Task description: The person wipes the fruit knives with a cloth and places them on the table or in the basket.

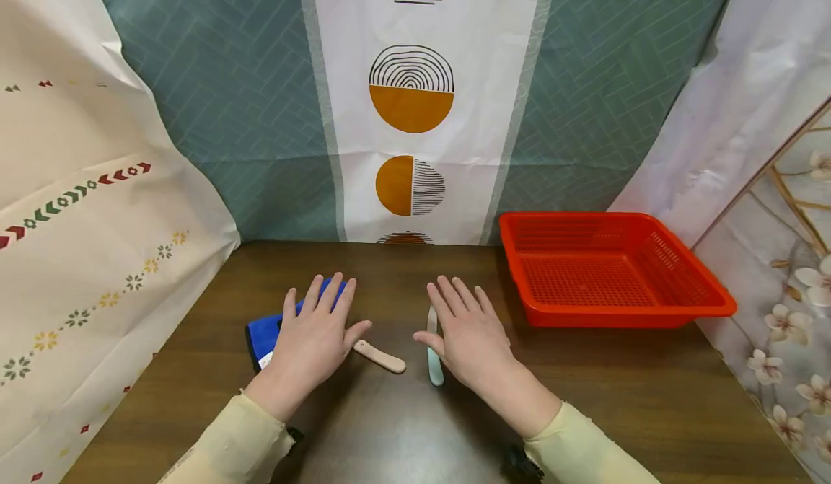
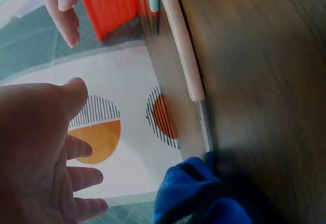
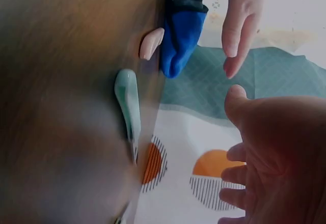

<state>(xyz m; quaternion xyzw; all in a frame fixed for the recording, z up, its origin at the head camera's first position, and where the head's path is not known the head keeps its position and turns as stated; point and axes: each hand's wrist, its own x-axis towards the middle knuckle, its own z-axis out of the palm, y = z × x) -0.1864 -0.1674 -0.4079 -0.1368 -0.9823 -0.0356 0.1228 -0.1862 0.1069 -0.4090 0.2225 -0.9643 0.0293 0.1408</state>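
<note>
Both hands are held palm down over the table, fingers straight and spread, holding nothing. Beneath my left hand [image 1: 311, 340] lies a blue cloth [image 1: 262, 336] with black edging, partly hidden by the hand. A peach-handled knife [image 1: 383, 358] lies beside it; in the left wrist view its narrow metal blade [image 2: 204, 124] runs to the cloth [image 2: 198, 193]. My right hand [image 1: 474, 340] is above and beside a mint-handled knife [image 1: 435, 368], whose blade points away toward the back. In the right wrist view, the mint handle [image 3: 127, 94] lies flat on the wood.
A red perforated plastic basket [image 1: 617, 314] stands at the back right of the dark wooden table [image 1: 402, 433]. Patterned cloth hangings [image 1: 260, 109] close off the back and both sides. A small metal piece [image 3: 122, 216] shows low in the right wrist view.
</note>
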